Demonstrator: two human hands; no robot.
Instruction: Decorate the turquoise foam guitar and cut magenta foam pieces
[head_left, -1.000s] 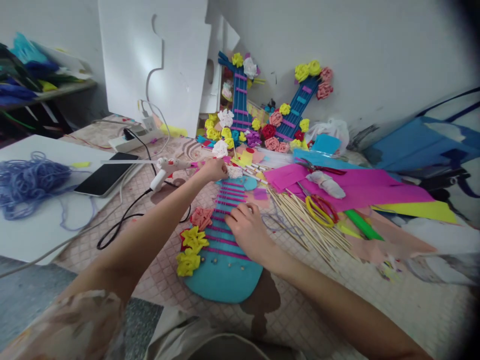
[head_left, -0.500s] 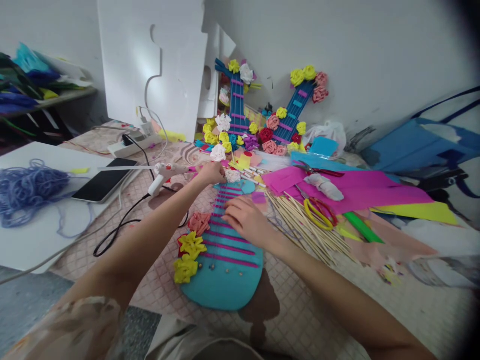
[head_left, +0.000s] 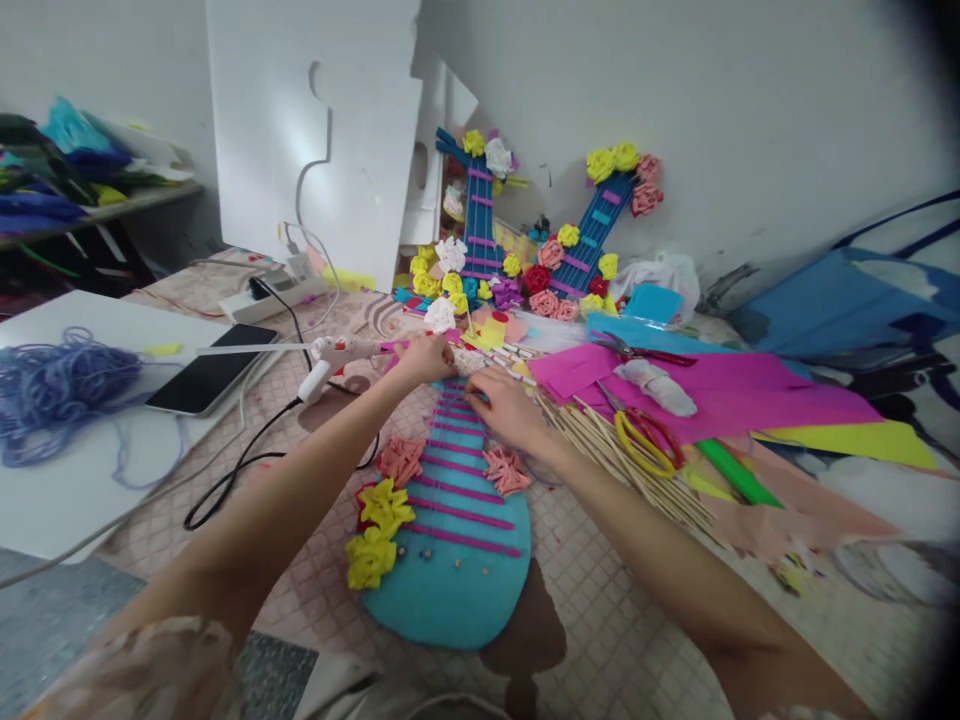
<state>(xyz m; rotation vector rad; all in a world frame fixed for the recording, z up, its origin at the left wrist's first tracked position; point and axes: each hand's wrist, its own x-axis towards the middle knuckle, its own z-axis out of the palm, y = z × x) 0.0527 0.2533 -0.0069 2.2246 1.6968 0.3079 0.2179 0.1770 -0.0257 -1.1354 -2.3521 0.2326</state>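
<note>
Guitar: a blue craft guitar lies flat on the table, its wide end towards the near edge and its neck pointing at the far edge.
Left hand: the left hand has stayed at the top of the neck, fingers curled in, just beside a white flower; whether it pinches anything cannot be told.
Right hand: the right hand has moved up from the middle stripes to the neck, fingers bent and close together, nearly meeting the left; whether a string is between them is too small to tell.
Uncovered: a pink flower on the guitar's right edge now shows, where the right hand covered that spot half a second ago.
Meaning: the handling appears gathered at the narrow end, leaving the purple stripes on the body and the yellow flowers on its left edge untouched.
Table's left side: a glue gun stands near the left forearm; farther out, a phone and blue yarn are at the left edge.
Table's right side: thin sticks lie beside yellow-handled scissors.
Far edge: two flowered guitars lean by the wall.
</note>
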